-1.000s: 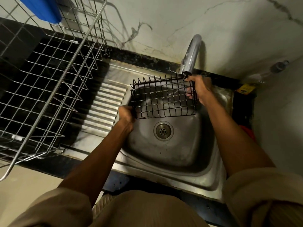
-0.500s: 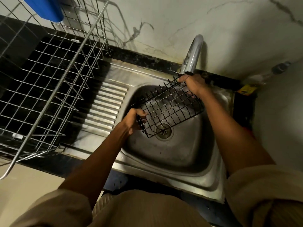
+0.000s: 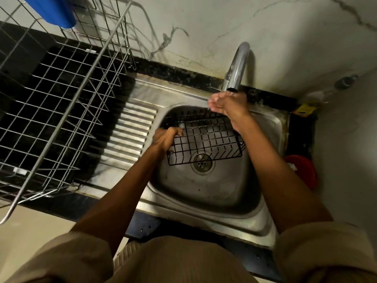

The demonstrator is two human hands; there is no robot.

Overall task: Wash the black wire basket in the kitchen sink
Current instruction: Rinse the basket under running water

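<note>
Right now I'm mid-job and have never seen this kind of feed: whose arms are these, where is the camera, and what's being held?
There is no machine here. A person wears one wide-angle camera on the head, looking down at their own arms.

The left hand grips the left edge of the black wire basket, which sits over the steel sink, above the drain. The right hand holds nothing; it is cupped just under the tap spout, apart from the basket.

On the counter to the left stands a large silver wire dish rack with something blue at its far end. A red object lies right of the sink.

Black wire basket (image 3: 206, 137) sits tilted inside the steel sink (image 3: 206, 193), above its drain.
</note>
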